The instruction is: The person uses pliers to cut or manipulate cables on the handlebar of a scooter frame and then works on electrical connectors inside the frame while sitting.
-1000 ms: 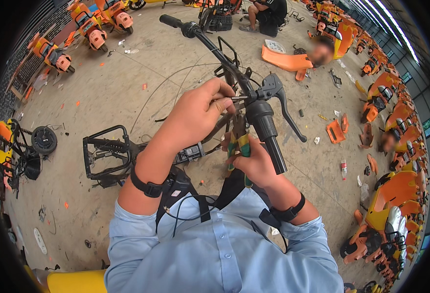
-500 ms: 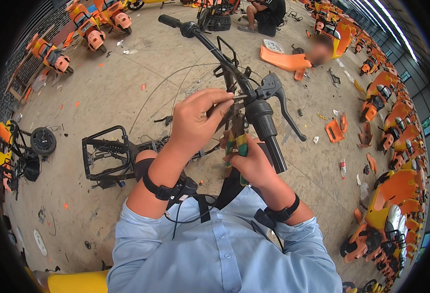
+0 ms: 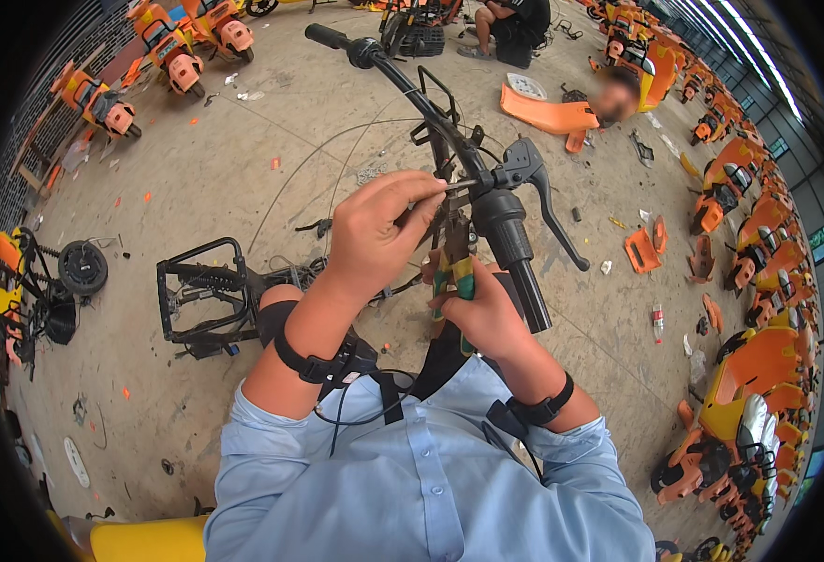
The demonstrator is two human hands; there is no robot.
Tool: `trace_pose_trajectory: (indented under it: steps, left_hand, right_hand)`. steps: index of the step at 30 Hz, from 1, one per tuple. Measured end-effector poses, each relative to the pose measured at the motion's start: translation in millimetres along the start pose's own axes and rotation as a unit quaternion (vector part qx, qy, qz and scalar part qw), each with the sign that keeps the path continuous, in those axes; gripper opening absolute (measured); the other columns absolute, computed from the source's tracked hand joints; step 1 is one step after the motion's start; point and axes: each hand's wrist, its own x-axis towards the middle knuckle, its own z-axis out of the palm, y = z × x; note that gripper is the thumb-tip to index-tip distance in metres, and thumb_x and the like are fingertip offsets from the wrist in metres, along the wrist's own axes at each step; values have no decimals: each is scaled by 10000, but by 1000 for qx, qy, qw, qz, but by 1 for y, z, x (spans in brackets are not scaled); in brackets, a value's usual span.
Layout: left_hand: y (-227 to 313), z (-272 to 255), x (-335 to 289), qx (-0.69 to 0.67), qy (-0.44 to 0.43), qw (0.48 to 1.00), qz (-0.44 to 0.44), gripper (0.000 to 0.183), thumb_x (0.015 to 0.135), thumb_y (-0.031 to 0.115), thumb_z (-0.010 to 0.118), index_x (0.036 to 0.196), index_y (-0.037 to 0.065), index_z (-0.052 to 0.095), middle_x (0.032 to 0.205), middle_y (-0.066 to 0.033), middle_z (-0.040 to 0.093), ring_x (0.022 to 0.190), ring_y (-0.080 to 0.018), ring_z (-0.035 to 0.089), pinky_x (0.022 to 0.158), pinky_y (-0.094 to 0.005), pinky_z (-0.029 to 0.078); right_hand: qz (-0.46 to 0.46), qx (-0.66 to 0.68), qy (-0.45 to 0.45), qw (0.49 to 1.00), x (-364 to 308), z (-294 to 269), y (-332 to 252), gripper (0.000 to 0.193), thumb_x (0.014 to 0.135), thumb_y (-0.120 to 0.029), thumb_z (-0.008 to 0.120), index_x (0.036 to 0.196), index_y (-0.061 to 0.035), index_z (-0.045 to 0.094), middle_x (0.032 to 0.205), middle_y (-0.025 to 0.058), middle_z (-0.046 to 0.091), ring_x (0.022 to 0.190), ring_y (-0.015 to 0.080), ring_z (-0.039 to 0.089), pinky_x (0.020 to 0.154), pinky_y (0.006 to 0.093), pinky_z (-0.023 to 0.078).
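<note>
My left hand (image 3: 372, 228) pinches a thin metal rod (image 3: 460, 184) between thumb and fingertips. The rod's far end meets the clamp area of the black handlebar (image 3: 419, 100); whether it sits in a screw head is too small to tell. Below it, my right hand (image 3: 483, 315) is wrapped round the green and yellow handles of pliers (image 3: 459, 266), whose jaws point up towards the rod. Exactly what the jaws grip is hidden. Just right of the hands are the ribbed throttle grip (image 3: 504, 230) and the black brake lever (image 3: 545, 211).
A black bike frame with a rack (image 3: 202, 292) lies left of my knees. An orange body panel (image 3: 548, 114) and a person crouching (image 3: 513, 33) are farther ahead. Orange scooters (image 3: 754, 375) line the right side. Cables, a bottle (image 3: 657, 323) and scraps are strewn over the concrete floor.
Both hands keep nearly the same place and hold. Only a very slight shift of the whole view shows.
</note>
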Motion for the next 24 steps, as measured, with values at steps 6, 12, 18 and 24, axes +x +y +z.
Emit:
trace_pose_trajectory:
  steps: [6, 12, 18, 24]
  left_hand:
    - [7, 4, -1, -83, 13, 986, -146, 150, 882, 18, 731, 1030, 44, 735, 811, 19, 672, 644, -17, 514, 550, -190, 399]
    - [9, 7, -4, -103, 18, 971, -215, 153, 888, 28, 729, 1039, 52, 733, 800, 33, 661, 621, -8, 479, 543, -186, 378]
    - [0, 7, -4, -2, 17, 1000, -13, 138, 862, 18, 748, 999, 25, 738, 955, -45, 731, 690, -32, 570, 577, -189, 438]
    - [1, 1, 3, -54, -8, 993, -101, 124, 852, 5, 753, 974, 25, 743, 940, -52, 733, 700, -61, 600, 615, -209, 471]
  right_hand:
    - [4, 29, 9, 1000, 0, 3, -2, 545, 798, 83, 494, 1336, -3, 481, 1201, 90, 580, 1123, 174, 561, 891, 323, 505]
    - [10, 10, 7, 1000, 1, 3, -8, 558, 770, 77, 492, 1324, 13, 484, 1196, 93, 589, 1106, 173, 571, 889, 325, 516]
    - [14, 14, 15, 1000, 1, 3, -9, 473, 822, 42, 574, 1290, 9, 512, 1140, 76, 622, 1062, 154, 597, 911, 300, 491]
    - [21, 27, 9, 999, 4, 7, -13, 526, 798, 35, 525, 1321, 21, 473, 1181, 98, 585, 1102, 174, 571, 910, 327, 495]
